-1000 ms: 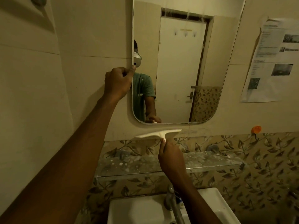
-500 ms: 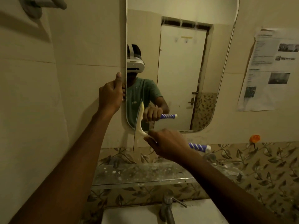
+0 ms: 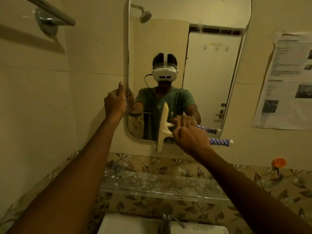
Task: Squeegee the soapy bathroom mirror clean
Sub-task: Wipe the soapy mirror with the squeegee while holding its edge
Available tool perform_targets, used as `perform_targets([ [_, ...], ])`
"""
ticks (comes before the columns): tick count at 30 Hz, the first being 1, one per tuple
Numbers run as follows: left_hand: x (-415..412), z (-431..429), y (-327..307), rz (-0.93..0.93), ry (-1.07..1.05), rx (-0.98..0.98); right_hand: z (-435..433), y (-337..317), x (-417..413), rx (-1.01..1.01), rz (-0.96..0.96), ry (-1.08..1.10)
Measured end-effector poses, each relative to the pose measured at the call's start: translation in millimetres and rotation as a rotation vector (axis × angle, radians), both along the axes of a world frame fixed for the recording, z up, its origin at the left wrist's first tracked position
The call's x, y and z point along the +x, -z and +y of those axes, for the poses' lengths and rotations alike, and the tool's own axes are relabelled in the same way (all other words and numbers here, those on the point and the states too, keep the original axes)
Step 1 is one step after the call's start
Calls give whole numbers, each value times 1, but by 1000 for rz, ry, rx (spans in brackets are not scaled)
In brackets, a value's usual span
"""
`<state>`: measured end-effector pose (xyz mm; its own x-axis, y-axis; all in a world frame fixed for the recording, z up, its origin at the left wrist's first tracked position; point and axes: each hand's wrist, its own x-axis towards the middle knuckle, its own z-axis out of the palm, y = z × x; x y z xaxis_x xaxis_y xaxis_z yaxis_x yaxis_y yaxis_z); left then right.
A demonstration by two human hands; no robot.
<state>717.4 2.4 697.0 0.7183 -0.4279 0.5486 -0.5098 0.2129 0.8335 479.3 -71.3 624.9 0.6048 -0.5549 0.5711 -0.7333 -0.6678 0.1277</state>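
Squeegee [image 3: 163, 128] upright, handle clenched in right hand [image 3: 190, 137], blade seemingly against mirror [image 3: 211, 65].

Dim beige tiled wall [image 3: 94, 48], leaf-patterned band [image 3: 253, 179] below.

This is a home bathroom. A tall rounded wall mirror [image 3: 211, 31] hangs on plain cream tiles [image 3: 94, 48] above a spotted glass shelf [image 3: 160, 184], a white ceramic washbasin [image 3: 135, 225] and a metal tap [image 3: 166, 222]. The mirror reflects a round shower head [image 3: 145, 16].
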Motion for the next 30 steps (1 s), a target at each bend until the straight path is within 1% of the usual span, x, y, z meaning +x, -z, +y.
perform_targets([
  [4, -3, 0, 1, 64, 7, -6, -19, 5, -59, 52, -23, 122],
  [6, -3, 2, 0, 74, 22, 6, -20, 6, -70, 41, -49, 200],
  [7, -2, 3, -1, 73, 26, 13, -17, 5, -70, 26, -65, 200],
  [10, -3, 6, -3, 71, 33, 18, 3, 0, -37, -14, -59, 47],
  [13, -1, 8, -5, 102, 73, 22, 31, -7, 30, 2, -74, -100],
  [16, -1, 9, -4, 105, 85, 26, 43, -12, 82, -42, -55, -78],
  [18, -1, 6, -3, 74, 69, 23, 40, -13, 84, -33, -41, -40],
  [22, -1, 3, -1, 43, 29, 11, 15, -13, 25, 25, -56, 6],
  [26, -3, 1, 1, -24, 0, 7, -10, -12, -52, 106, -42, 196],
  [28, -3, 0, 0, -57, -14, 19, -17, -11, -78, 98, -41, 287],
  [30, 0, 1, -1, -51, -3, 19, -17, -10, -88, 46, -46, 329],
])
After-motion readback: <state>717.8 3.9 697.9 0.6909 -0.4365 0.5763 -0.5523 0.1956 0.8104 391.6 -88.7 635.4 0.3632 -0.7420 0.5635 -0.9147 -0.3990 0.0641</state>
